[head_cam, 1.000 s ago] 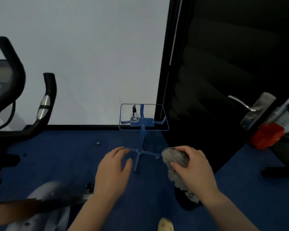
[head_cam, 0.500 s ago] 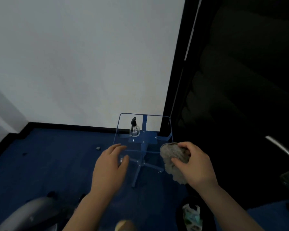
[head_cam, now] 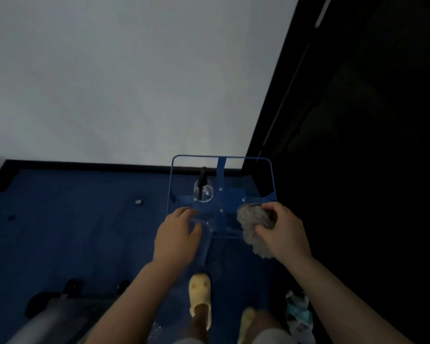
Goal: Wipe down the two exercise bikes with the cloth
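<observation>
The right hand (head_cam: 282, 233) has its fingers and thumb curled round a crumpled grey cloth (head_cam: 255, 228), and part of the cloth hangs down below the hand. The left hand (head_cam: 178, 235) holds nothing. Its fingers are loose and a little bent, and they reach out over the near left part of a small see-through table with a blue frame (head_cam: 174, 180). I cannot tell if they touch the table top.

On the far side of that table stands a clear round spray bottle with a black top (head_cam: 203, 188). It is just beyond the left hand.

Low down on the left, near the person, there is a grey and black part of a machine (head_cam: 52, 316) on the blue floor (head_cam: 72, 232). It may be part of an exercise bike, but too little shows to be sure. No second bike can be seen.

The cloth is not on any bike now, so no wiping is going on. I think the person is at the table for the spray bottle. From this one look, I cannot say if either bike is clean yet.
</observation>
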Available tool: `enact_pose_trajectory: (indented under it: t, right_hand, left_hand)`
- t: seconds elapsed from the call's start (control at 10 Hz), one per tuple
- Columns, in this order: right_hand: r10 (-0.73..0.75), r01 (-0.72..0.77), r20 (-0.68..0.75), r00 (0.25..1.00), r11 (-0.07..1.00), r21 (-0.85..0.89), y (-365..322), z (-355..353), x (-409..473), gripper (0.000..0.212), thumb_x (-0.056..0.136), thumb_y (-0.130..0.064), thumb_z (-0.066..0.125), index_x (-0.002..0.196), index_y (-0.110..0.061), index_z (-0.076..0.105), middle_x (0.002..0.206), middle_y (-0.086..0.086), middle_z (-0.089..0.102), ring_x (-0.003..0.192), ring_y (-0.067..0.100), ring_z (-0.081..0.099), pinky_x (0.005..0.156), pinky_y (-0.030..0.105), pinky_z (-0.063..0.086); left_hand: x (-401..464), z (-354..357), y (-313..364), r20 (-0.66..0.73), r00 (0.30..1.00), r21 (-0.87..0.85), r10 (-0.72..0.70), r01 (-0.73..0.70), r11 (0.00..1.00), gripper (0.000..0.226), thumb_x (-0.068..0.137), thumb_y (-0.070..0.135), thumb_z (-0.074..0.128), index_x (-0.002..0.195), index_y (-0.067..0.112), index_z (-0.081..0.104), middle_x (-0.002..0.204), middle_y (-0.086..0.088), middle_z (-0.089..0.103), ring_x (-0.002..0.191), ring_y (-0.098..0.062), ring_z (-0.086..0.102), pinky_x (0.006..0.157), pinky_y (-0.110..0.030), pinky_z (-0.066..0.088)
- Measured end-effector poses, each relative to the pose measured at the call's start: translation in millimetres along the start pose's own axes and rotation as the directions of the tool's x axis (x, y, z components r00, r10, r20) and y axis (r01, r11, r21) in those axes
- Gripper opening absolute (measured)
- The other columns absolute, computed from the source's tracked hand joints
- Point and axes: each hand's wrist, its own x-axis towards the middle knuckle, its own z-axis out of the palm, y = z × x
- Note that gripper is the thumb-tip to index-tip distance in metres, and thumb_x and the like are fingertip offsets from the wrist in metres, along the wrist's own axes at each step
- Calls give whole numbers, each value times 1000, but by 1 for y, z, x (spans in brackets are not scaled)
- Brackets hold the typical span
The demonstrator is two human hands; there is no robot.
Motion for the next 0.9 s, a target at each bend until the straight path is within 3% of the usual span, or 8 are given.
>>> enact_pose_trajectory:
  t: [0.2,0.3,0.5,0.6,0.7,0.9]
  right_hand:
    - [85,-84,84,993,996,-23,28,62,76,38,77,-20,71,111,-24,55,110,-1,58,98,17,57,81,33,49]
    - [69,-67,103,992,997,-27,41,95,116,39,78,-19,71,113,-22,54,112,1,56,100,18,55,79,30,46]
    - [35,-33,86,996,999,-17,58,154,176,27,82,-11,65,106,-16,54,114,4,50,97,17,51,74,27,40]
    - [67,-51,181,981,994,-95,72,174,189,28,85,-14,63,112,-14,52,122,6,47,100,19,51,76,28,42]
    - [93,-42,286,954,982,-182,76,173,189,36,86,-21,63,119,-17,49,128,5,45,103,22,52,78,31,46]
    - [17,33,238,971,978,-205,42,115,185,39,86,-25,61,122,-21,48,131,2,45,110,22,50,85,40,50]
  left_hand:
    - [57,40,-29,89,986,-42,-140,144,989,36,91,25,48,126,20,56,136,2,51,123,-20,48,99,-38,42]
    - [75,60,-46,83,977,-79,-196,203,976,36,92,25,49,127,19,54,137,2,51,123,-20,48,99,-38,42]
    - [96,89,-70,87,965,-97,-248,256,962,37,91,24,50,128,20,54,137,4,50,119,-20,50,100,-39,42]
    - [104,96,-74,78,963,-115,-258,266,957,36,91,23,49,126,19,55,135,3,52,122,-18,48,100,-38,41]
    - [106,94,-71,80,961,-132,-266,274,952,37,90,22,49,126,19,55,134,3,53,122,-17,48,100,-37,41]
    - [114,42,-38,-40,970,-178,-241,230,957,35,91,23,50,126,21,55,134,4,53,120,-17,49,97,-34,42]
